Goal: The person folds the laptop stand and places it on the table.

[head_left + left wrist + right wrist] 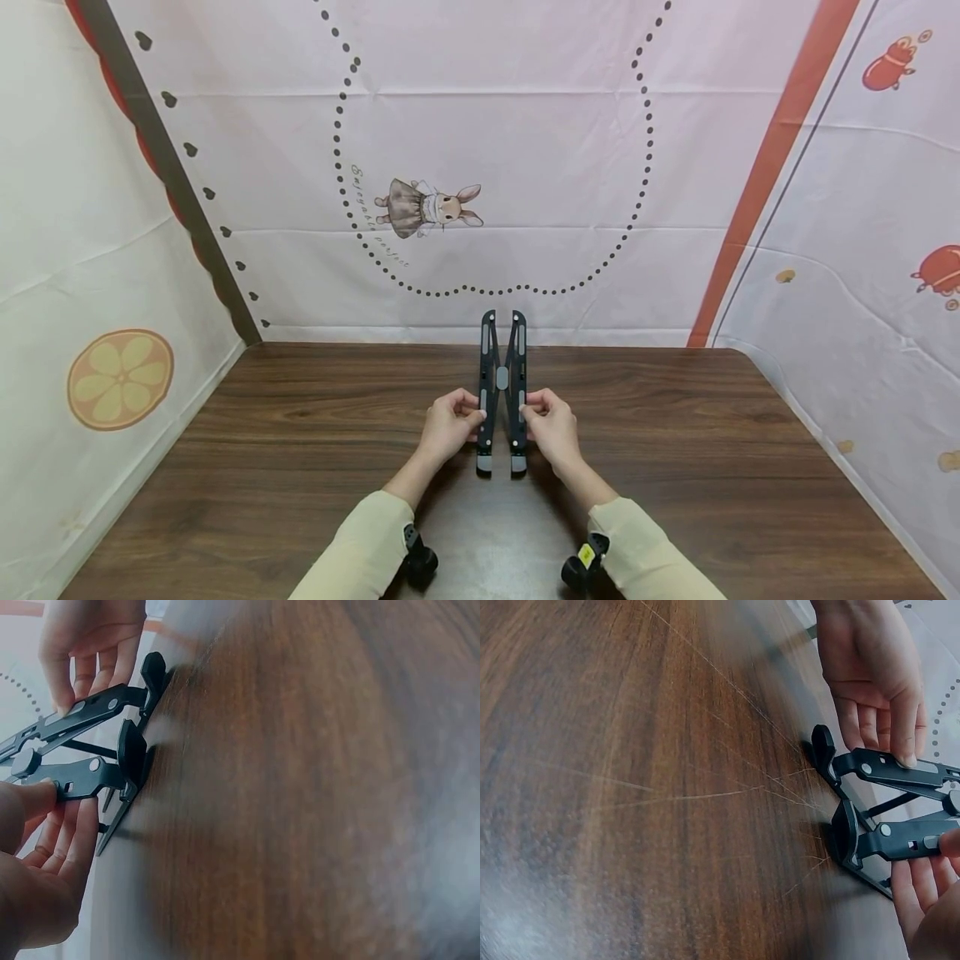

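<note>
A black folding laptop stand point(518, 375) with grey pads stands on the wooden table, its two long arms narrowly apart and joined by a grey centre hub. My left hand point(452, 427) pinches the left arm, thumb on top and fingers beneath. On the opposite side, my right hand point(552, 429) grips the right arm the same way. In the left wrist view, the stand's point(82, 776) upturned front hooks and its lower legs show near the tabletop. The right wrist view has the stand point(907, 840) between both hands, with thumbs on its upper faces.
The brown wooden table point(337, 400) reaches back to a printed cloth point(525, 167) with a rabbit drawing and dotted lines. More cloth hangs at the left and right sides. Small black cameras point(420, 563) are strapped at both wrists, over pale sleeves point(360, 542).
</note>
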A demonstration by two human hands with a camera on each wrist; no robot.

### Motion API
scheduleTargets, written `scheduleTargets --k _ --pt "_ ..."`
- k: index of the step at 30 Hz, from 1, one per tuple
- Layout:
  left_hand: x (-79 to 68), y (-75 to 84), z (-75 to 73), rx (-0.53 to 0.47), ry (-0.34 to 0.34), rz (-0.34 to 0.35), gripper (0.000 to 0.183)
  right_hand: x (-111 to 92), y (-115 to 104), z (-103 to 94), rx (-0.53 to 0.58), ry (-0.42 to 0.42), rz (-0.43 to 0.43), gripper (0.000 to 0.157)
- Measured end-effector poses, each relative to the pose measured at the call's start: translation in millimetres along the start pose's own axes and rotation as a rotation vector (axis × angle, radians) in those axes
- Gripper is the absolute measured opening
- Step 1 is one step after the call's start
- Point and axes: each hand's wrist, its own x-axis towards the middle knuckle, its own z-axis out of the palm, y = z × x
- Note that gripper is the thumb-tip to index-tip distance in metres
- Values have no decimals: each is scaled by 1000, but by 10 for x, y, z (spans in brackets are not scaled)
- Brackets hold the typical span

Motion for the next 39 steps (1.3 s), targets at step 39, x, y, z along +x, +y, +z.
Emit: scheduleTargets --k 39 --pt "2 20 135 -23 -11 -19 14 -13 -4 50 15 -6 21 13"
